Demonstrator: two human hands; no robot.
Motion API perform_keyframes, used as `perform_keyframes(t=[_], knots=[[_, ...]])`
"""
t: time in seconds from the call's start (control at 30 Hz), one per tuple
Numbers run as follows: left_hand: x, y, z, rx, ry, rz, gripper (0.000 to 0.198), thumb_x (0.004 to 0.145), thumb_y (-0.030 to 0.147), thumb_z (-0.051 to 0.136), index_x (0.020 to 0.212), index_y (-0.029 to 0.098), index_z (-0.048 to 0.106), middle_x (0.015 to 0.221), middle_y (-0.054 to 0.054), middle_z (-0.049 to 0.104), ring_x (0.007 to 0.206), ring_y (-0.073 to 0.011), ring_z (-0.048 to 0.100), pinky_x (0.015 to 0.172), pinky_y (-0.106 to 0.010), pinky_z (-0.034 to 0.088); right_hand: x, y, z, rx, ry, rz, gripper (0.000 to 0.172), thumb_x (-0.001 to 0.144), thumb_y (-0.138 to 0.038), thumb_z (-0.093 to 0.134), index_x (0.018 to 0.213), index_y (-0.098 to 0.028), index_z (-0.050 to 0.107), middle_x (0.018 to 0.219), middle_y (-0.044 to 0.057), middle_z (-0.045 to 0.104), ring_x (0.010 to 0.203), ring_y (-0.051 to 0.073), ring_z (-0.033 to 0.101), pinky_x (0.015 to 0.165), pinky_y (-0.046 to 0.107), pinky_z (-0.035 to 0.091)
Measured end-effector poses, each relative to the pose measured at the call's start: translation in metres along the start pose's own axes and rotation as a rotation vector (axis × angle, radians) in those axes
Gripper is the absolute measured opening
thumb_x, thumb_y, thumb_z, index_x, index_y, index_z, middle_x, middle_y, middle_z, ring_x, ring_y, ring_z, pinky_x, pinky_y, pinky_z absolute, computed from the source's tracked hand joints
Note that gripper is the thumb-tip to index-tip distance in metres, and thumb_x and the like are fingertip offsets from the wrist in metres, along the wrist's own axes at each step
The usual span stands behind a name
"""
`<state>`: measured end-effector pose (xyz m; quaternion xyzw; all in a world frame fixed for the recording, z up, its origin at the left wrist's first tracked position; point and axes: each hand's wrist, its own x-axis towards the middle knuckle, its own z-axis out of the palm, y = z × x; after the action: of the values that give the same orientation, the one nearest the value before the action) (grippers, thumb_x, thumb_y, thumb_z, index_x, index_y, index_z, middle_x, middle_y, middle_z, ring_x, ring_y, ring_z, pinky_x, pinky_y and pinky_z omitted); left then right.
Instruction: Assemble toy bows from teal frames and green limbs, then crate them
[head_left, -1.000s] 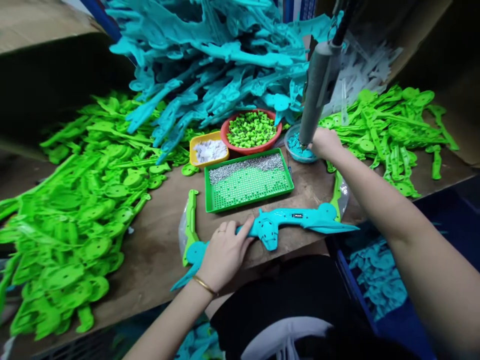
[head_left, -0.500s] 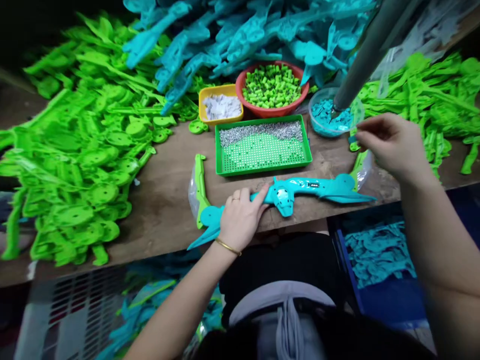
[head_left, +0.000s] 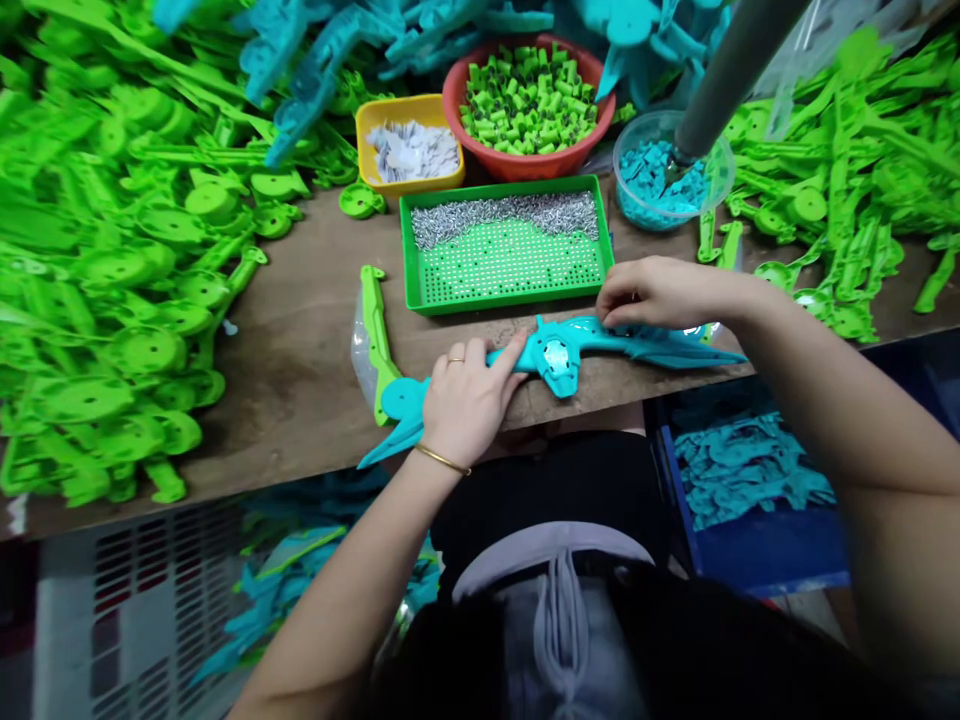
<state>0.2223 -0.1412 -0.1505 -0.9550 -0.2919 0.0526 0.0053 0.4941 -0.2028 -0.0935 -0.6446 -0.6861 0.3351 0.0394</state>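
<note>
A long teal plastic toy part (head_left: 570,352) lies along the near edge of the wooden table (head_left: 300,350), on top of a green part (head_left: 373,325). My left hand (head_left: 466,400) rests on its left portion, fingers curled over it, pressing it down. My right hand (head_left: 654,293) is over its right-middle portion, fingertips pinched together on it; what they pinch is too small to make out. Just behind the part sits a green tray (head_left: 507,245) of small silver screws.
A yellow dish (head_left: 409,142) of white bits, a red bowl (head_left: 529,104) of green pieces and a clear bowl (head_left: 664,180) of teal bits stand behind the tray. A grey hanging tool (head_left: 731,75) dips into that bowl. Green part piles flank both sides; teal parts fill a blue bin (head_left: 750,500) below.
My right hand has come from the clear bowl of teal bits down to the teal part. The view has tilted downward. My left hand has stayed on the part.
</note>
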Motion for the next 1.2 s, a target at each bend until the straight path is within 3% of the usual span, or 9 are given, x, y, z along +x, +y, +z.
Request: perform_keyframes(t=[0.2, 0.43, 0.9, 1.03, 1.2], knots=[[0.001, 0.001, -0.003, 0.010, -0.029, -0.001, 0.052, 0.096, 0.045, 0.039, 0.147, 0.032, 0.037, 0.110, -0.013, 0.058, 0.096, -0.0288, 0.053, 0.078, -0.037, 0.042, 0.010, -0.005, -0.003, -0.100, -0.202, -0.004, 0.018, 0.081, -0.030, 0.055, 0.089, -0.021, 0.068, 0.086, 0.002, 0.067, 0.075, 0.015, 0.057, 0.064, 0.028, 0.038], [0.000, -0.001, 0.001, 0.045, 0.023, 0.031, 0.053, 0.097, 0.047, 0.037, 0.148, 0.032, 0.035, 0.110, -0.013, 0.057, 0.094, -0.0281, 0.053, 0.077, -0.037, 0.042, 0.011, -0.005, -0.006, -0.078, -0.295, 0.005, 0.016, 0.081, -0.030, 0.055, 0.087, -0.020, 0.066, 0.087, 0.002, 0.067, 0.075, 0.015, 0.056, 0.064, 0.027, 0.036], [0.000, 0.001, 0.001, -0.006, 0.009, 0.025, 0.053, 0.097, 0.046, 0.036, 0.148, 0.032, 0.033, 0.110, -0.013, 0.056, 0.096, -0.0285, 0.052, 0.079, -0.039, 0.041, 0.022, -0.007, -0.010, -0.118, -0.400, 0.072, 0.014, 0.081, -0.029, 0.054, 0.086, -0.019, 0.064, 0.078, 0.001, 0.063, 0.067, 0.013, 0.052, 0.060, 0.026, 0.034], [0.000, 0.000, 0.000, -0.028, 0.010, 0.024, 0.052, 0.097, 0.045, 0.036, 0.148, 0.032, 0.034, 0.111, -0.014, 0.056, 0.098, -0.0292, 0.052, 0.080, -0.039, 0.041, 0.022, -0.006, -0.010, -0.118, -0.377, 0.072, 0.012, 0.080, -0.028, 0.056, 0.081, -0.021, 0.065, 0.073, -0.001, 0.063, 0.064, 0.014, 0.051, 0.061, 0.028, 0.034], [-0.001, 0.000, 0.000, -0.041, 0.018, 0.023, 0.052, 0.097, 0.044, 0.035, 0.147, 0.031, 0.036, 0.110, -0.015, 0.057, 0.098, -0.0295, 0.052, 0.080, -0.039, 0.041, 0.010, 0.002, 0.003, -0.052, -0.211, 0.027, 0.014, 0.079, -0.032, 0.058, 0.086, -0.023, 0.066, 0.087, 0.002, 0.067, 0.078, 0.017, 0.058, 0.068, 0.029, 0.038]])
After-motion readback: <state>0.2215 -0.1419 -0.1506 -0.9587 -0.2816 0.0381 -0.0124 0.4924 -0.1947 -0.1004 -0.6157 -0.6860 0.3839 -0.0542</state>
